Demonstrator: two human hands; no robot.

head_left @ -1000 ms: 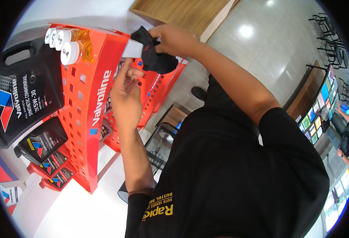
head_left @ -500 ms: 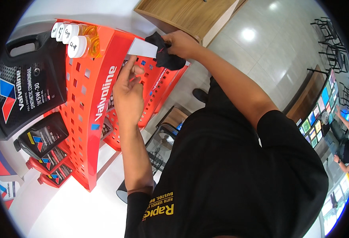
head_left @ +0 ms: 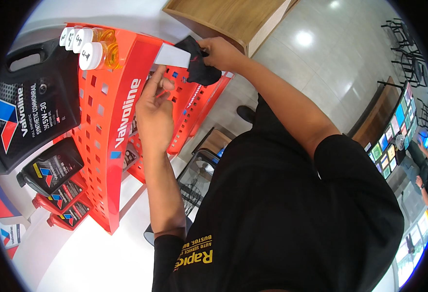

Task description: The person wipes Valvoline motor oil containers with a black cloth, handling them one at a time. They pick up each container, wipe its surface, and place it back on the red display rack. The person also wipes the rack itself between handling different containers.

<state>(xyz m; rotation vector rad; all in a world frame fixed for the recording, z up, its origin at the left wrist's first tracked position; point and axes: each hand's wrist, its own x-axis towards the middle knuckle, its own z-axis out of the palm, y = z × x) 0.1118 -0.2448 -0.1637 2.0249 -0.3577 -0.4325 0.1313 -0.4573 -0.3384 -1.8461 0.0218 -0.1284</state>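
My right hand (head_left: 223,53) grips a bunched black cloth (head_left: 204,65) and holds it at the outer end of a white flat strip (head_left: 174,56). The strip sits on the upper corner of a red perforated metal display rack (head_left: 124,141). My left hand (head_left: 155,119) is just below, index finger stretched up to the strip's lower edge and the other fingers loosely bent; nothing shows in it. Several small clear jars (head_left: 93,56) with white lids and amber liquid stand on the rack's top shelf, left of the hands.
A large black oil jug (head_left: 34,104) stands on the rack, with a smaller black bottle (head_left: 51,165) and red bottles (head_left: 68,214) nearby. Beyond the rack is a wooden cabinet (head_left: 223,19). Black chairs (head_left: 411,58) and another person (head_left: 420,180) are at far right.
Both hands have shifted slightly left, the cloth staying at the strip's end. The view has moved a little. The other person's arm at far right has changed position.
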